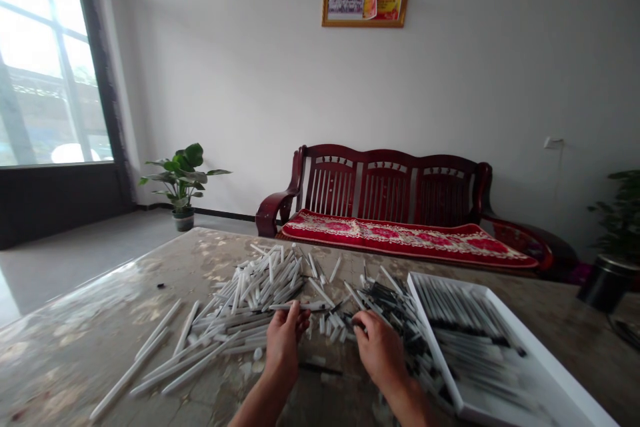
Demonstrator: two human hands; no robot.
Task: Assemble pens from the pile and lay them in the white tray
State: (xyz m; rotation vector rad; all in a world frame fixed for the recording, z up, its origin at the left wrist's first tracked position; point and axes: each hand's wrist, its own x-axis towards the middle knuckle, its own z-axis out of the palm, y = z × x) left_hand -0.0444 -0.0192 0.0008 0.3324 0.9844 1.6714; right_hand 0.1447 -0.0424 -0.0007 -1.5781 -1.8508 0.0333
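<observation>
My left hand (283, 341) is closed, with a white pen (311, 306) pinched between thumb and fingers; the pen lies nearly level, its darker end to the right. Across from it, my right hand (381, 345) is curled in a pinch, with a small dark piece at the fingertips that I cannot make out. A heap of white pen barrels (265, 280) spreads behind and left of my left hand. Short whitish pieces (333, 328) lie between the hands. Black and clear pen parts (395, 300) are piled behind and beside my right hand.
A white open tray (433, 340) with rows of pens stands at the right on the patterned table (75, 353). Several loose barrels (131, 373) lie at the left. A dark container (606, 283) stands at the right edge. Beyond the table is a wooden bench (385, 187).
</observation>
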